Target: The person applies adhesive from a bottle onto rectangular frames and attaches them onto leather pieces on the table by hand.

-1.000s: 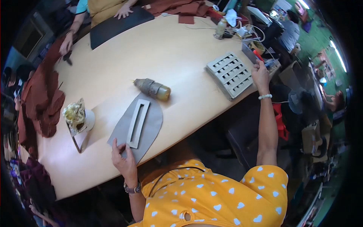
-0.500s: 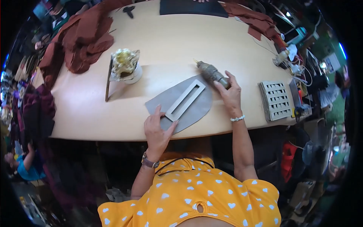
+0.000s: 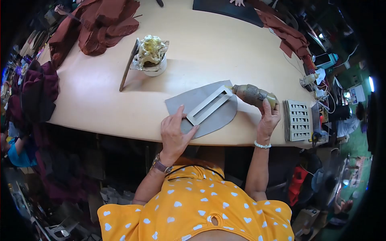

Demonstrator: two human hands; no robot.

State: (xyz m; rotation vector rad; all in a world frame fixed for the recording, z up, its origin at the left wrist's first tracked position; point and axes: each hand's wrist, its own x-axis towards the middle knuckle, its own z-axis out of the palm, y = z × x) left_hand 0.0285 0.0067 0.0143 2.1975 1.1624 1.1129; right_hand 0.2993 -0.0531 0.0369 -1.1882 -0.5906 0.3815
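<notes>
In the head view, my right hand (image 3: pixel 268 122) grips the base of a grimy squeeze bottle (image 3: pixel 251 94). The bottle is held nearly level, its yellowish nozzle pointing left at the upper end of a pale rectangular frame with a long slot (image 3: pixel 196 117). That slotted frame lies slantwise on a grey teardrop-shaped piece of sheet material (image 3: pixel 219 116). Thumb and fingers of my left hand (image 3: pixel 173 130) hold the frame's lower end from both sides, pressing on the grey piece. Whether the nozzle touches the frame or the sheet, I cannot tell.
A white pot (image 3: pixel 156 71) crusted with yellowish residue stands at left, a dark stick (image 3: pixel 129 66) leaning by it. Slotted pale panels (image 3: pixel 297 120) are stacked at right. Reddish-brown cloth (image 3: pixel 106 28) lies at the far left. Another person's hand (image 3: pixel 237 2) rests on a black mat (image 3: pixel 225 11).
My right hand has lifted the squeeze bottle and turned it so that its nozzle reaches the frame's upper end. My left hand stays at the frame's lower end. The whole view has shifted.
</notes>
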